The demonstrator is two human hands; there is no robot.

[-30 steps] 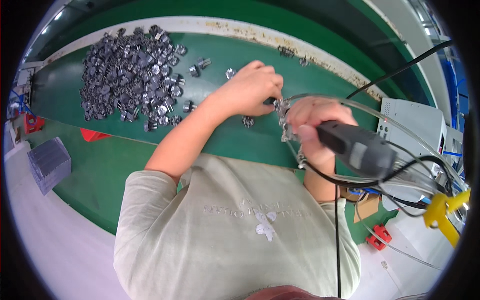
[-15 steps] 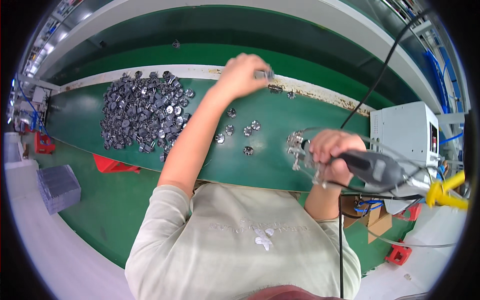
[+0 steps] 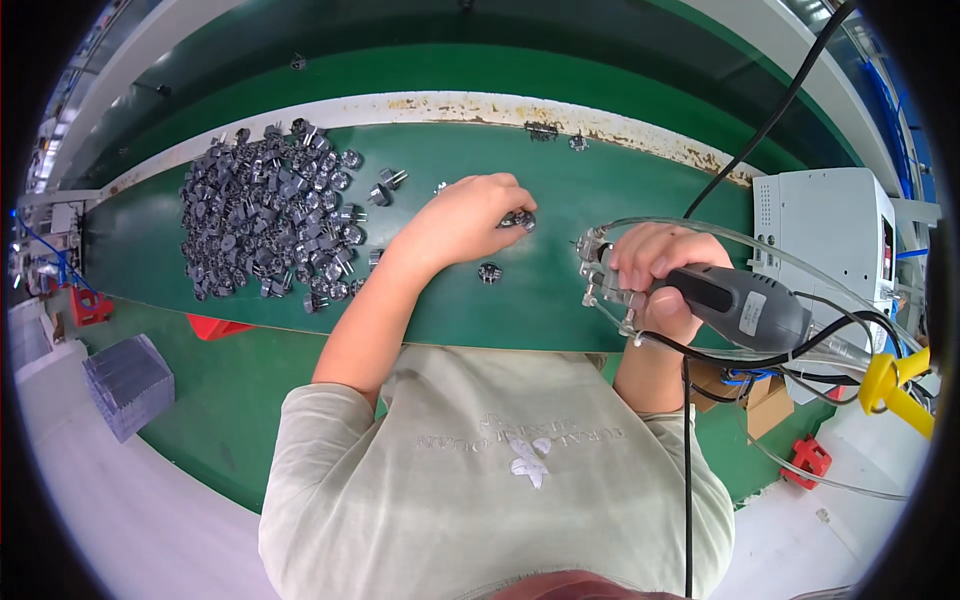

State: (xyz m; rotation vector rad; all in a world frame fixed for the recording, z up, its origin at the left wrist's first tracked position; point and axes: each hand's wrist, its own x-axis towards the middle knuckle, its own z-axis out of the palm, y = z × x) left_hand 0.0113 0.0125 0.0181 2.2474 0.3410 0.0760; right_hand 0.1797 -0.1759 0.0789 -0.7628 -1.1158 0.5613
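Note:
My left hand (image 3: 468,222) is over the middle of the green bench, its fingers closed on a small dark plug part (image 3: 518,220) with a shiny face. Just nearer to me lies a single plug part (image 3: 489,272). Another piece (image 3: 441,188) peeks out behind the hand, mostly covered. On the right, my right hand (image 3: 660,272) is wrapped round a grey handheld power tool (image 3: 745,308), whose metal-and-clear-tube head points left over the bench. A big pile of dark grey plug parts (image 3: 265,215) with metal pins lies to the left.
A white box-shaped machine (image 3: 825,225) stands at the bench's right end. Black cables and clear tubes trail from the tool past a yellow fitting (image 3: 893,382). Along the back runs a worn white ledge (image 3: 440,105), with a few loose parts (image 3: 541,131) by it. Red stools are below.
My left hand has come from the back ledge down toward me, over where several loose plug parts lay. The right hand keeps its hold on the tool. The whole view has shifted slightly.

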